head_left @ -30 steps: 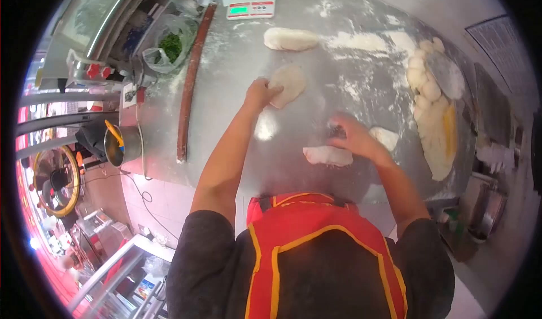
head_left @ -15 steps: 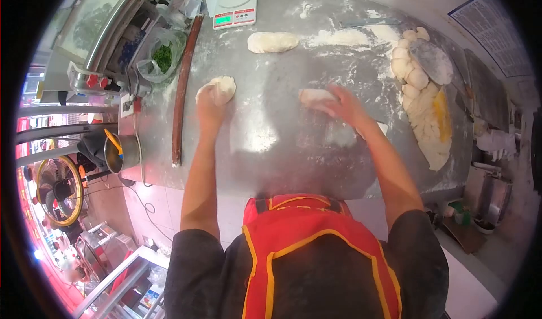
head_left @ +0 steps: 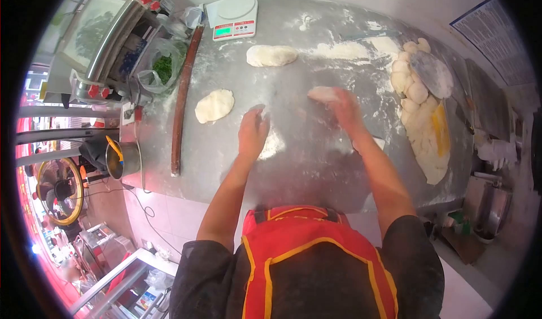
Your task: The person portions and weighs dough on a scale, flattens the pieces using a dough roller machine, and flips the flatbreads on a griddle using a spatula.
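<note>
My left hand (head_left: 253, 132) is over the metal worktop with its fingers loosely bent and apart, holding nothing. To its left lies a flattened piece of dough (head_left: 214, 106), dusted with flour. My right hand (head_left: 345, 111) has its fingers around a small pale piece of dough (head_left: 323, 94), slightly blurred, above or on the worktop; which of the two I cannot tell. Farther back lies an oblong piece of dough (head_left: 271, 55). A pile of dough balls and a larger dough mass (head_left: 420, 141) sit at the right, partly under clear plastic.
A digital scale (head_left: 235, 23) stands at the back left. A long dark-red wooden rod (head_left: 183, 102) lies along the left side, beside a plastic bag of chopped greens (head_left: 162, 66). A metal pot (head_left: 123, 160) stands at the left edge. Flour (head_left: 341, 50) covers the back.
My left hand has let go of the flattened dough and moved right, toward the middle. My right hand has shifted slightly right with the small dough piece.
</note>
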{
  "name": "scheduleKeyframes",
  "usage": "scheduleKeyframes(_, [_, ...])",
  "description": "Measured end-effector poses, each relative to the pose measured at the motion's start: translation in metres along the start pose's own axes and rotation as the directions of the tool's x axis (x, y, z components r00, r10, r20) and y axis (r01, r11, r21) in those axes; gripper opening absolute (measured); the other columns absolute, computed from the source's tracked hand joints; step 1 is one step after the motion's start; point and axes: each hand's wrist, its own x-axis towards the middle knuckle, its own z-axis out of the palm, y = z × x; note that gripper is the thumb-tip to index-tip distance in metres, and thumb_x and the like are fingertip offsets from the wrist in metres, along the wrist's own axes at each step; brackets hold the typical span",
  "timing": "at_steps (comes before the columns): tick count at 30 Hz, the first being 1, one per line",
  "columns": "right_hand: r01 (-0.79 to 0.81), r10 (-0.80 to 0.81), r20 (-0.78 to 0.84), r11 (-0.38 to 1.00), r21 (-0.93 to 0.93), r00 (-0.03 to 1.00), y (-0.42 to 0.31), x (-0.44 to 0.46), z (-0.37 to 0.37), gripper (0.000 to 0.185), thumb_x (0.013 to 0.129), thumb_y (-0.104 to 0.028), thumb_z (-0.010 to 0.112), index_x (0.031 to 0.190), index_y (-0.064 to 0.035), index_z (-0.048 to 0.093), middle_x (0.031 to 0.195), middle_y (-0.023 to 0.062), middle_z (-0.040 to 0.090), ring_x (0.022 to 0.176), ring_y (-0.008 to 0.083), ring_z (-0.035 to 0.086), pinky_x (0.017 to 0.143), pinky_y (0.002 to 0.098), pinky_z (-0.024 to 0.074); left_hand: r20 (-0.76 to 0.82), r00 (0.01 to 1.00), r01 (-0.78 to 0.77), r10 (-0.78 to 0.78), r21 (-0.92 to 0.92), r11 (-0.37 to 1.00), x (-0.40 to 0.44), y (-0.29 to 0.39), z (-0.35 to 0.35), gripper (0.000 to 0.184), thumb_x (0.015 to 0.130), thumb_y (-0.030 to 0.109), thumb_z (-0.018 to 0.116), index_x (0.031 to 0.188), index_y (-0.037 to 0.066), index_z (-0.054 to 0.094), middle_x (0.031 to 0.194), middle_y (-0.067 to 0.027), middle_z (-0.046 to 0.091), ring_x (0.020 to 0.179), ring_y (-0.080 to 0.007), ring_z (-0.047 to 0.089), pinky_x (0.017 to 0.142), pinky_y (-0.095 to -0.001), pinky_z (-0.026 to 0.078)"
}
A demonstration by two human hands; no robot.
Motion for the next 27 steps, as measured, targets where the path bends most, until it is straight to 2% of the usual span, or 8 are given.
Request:
scheduleKeyframes(4, [-0.045,0.043,-0.013,0.991,-0.127,0.999,0.007,0.003,-0.001,0.042,0.08,-0.013,0.057,0.122,-0.0061,0.052,0.119,0.0153,0.057,0.112,0.0326,0.051,0.095,0.0431,0.0399,0.002,0.998,0.068,-0.068,-0.054,0.996,0.001,0.003,-0.003,0.03,0.087,0.013,0.057,0.115,0.004,0.056,0.112,-0.0155,0.058,0.099,-0.0283,0.058,0.086,-0.0354,0.047])
scheduleKeyframes(9, [0.303,-0.303,0.002,0.953,0.005,0.953,-0.027,-0.022,0.039,0.041,0.08,-0.013,0.055,0.121,-0.0089,0.054,0.122,0.0122,0.056,0.113,0.0317,0.051,0.098,0.0453,0.0365,0.125,0.986,0.127,-0.111,-0.128,0.984,0.022,-0.007,0.034,0.031,0.091,0.016,0.054,0.118,0.002,0.053,0.11,-0.0153,0.06,0.099,-0.0245,0.061,0.082,-0.0339,0.049])
scheduleKeyframes(12, [0.51,-0.489,0.149,0.838,-0.192,0.859,-0.08,-0.055,0.013,0.041,0.081,-0.015,0.057,0.121,-0.0072,0.053,0.116,0.0154,0.057,0.112,0.0324,0.051,0.098,0.0479,0.035,0.122,0.981,0.174,-0.149,-0.235,0.956,0.025,0.0,0.042,0.029,0.092,0.018,0.052,0.116,0.001,0.054,0.113,-0.0159,0.06,0.102,-0.0269,0.059,0.086,-0.0341,0.047])
scheduleKeyframes(13, [0.498,-0.476,0.173,0.859,-0.117,0.862,-0.089,-0.066,0.004,0.04,0.081,-0.014,0.057,0.121,-0.0065,0.053,0.117,0.0159,0.056,0.113,0.0325,0.05,0.099,0.0479,0.034,0.114,0.982,0.176,-0.153,-0.242,0.954,0.023,0.004,0.041,0.029,0.092,0.018,0.052,0.116,0.002,0.055,0.114,-0.0163,0.06,0.103,-0.0283,0.059,0.088,-0.0346,0.046])
scheduleKeyframes(15, [0.458,-0.453,0.226,0.888,0.03,0.863,-0.094,-0.084,-0.011,0.04,0.081,-0.014,0.057,0.12,-0.0053,0.053,0.119,0.0168,0.055,0.115,0.0326,0.048,0.101,0.048,0.0322,0.11,0.994,-0.016,0.02,-0.042,0.999,0.008,-0.001,0.042,0.028,0.09,0.016,0.052,0.115,0.002,0.056,0.115,-0.0177,0.059,0.106,-0.0322,0.056,0.091,-0.0368,0.045])
scheduleKeyframes(18, [0.244,-0.265,0.294,0.964,0.105,0.918,-0.086,-0.091,-0.016,0.034,0.084,-0.016,0.053,0.116,-0.0055,0.055,0.125,0.0132,0.052,0.118,0.0319,0.045,0.103,0.0518,0.0292,0.185,0.967,-0.189,0.174,0.072,0.979,-0.019,0.005,0.05,0.03,0.09,0.017,0.051,0.115,0.001,0.056,0.118,-0.0193,0.057,0.114,-0.0346,0.05,0.097,-0.041,0.04])
scheduleKeyframes(21, [0.073,-0.073,-0.009,0.995,0.073,0.997,-0.093,-0.056,0.005,0.035,0.089,-0.023,0.05,0.12,-0.0051,0.053,0.129,0.0129,0.049,0.123,0.0318,0.041,0.105,0.0527,0.0265,0.16,0.961,-0.25,0.225,0.156,0.956,-0.03,0.013,0.072,0.035,0.088,0.017,0.051,0.119,0.001,0.053,0.124,-0.0187,0.053,0.119,-0.0366,0.046,0.101,-0.0457,0.035])
scheduleKeyframes(27, [0.062,-0.049,0.084,0.985,-0.159,0.995,-0.088,-0.071,0.048,0.046,0.094,-0.032,0.041,0.133,-0.0082,0.045,0.139,0.0126,0.041,0.133,0.0304,0.032,0.106,0.0552,0.0227,0.108,0.979,-0.2,0.172,0.37,0.907,-0.051,0.014,0.093,0.045,0.087,0.017,0.049,0.129,0.003,0.046,0.137,-0.0186,0.043,0.131,-0.038,0.033,0.107,-0.0539,0.022])
